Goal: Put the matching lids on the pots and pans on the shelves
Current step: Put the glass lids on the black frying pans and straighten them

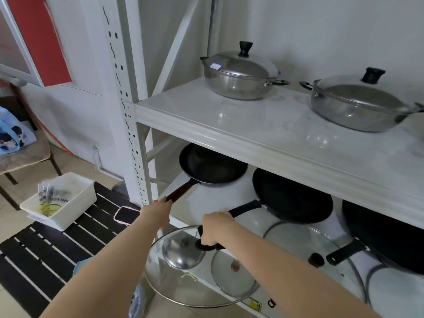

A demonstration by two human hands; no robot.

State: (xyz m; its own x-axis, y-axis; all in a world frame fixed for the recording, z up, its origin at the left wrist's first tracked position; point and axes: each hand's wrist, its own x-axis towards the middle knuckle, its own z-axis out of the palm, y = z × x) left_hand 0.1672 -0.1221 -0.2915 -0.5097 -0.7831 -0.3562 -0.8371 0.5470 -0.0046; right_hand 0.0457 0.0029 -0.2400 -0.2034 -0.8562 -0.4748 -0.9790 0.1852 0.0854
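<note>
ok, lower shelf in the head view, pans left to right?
Small frying pan with brown handle → middle black frying pan → large black pan at the right edge. All three have no lid on.

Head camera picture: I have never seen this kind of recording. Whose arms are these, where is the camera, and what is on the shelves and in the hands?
There is no machine here. The camera sits on a person's head and looks down, so the two bare arms are the wearer's own. The left hand grips the brown handle of a small black frying pan on the lower shelf. The right hand grips the black handle of a second frying pan beside it. A third, larger pan lies further right. None of these has a lid on. Loose glass lids lie at the front of that shelf. On the upper shelf stand two steel pots, both already covered.
</note>
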